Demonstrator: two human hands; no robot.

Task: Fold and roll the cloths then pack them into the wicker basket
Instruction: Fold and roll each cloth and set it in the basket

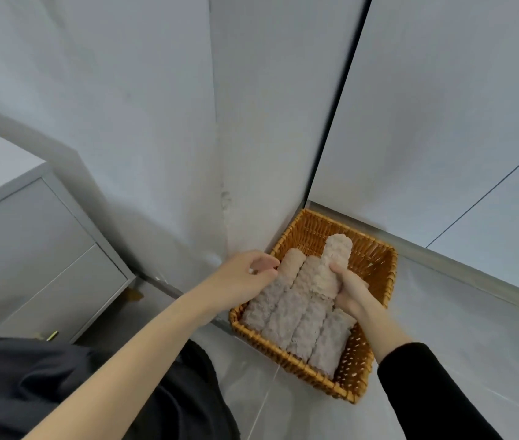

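1. The left hand (248, 274) reaches in on a bare forearm. Its fingers are bent close together against the far end of the leftmost roll (293, 260) — whether they pinch it or only touch it, I cannot tell.
2. The right hand (351, 292), with a black sleeve (426, 392) behind the wrist, has fingers and thumb wrapped round the lower half of a cream roll (337, 255). The roll stands tilted, its top clear above the fingers.
3. The wicker basket (375, 252) sits on the floor under both hands. Four fluffy grey-beige rolled cloths (290, 319) lie side by side in it, touching — just below the right fingers, beside the left ones.
4. Past the fingertips the basket backs into a wall corner. A grey cabinet (38, 249) with brass handles stands well off from the left fingers.
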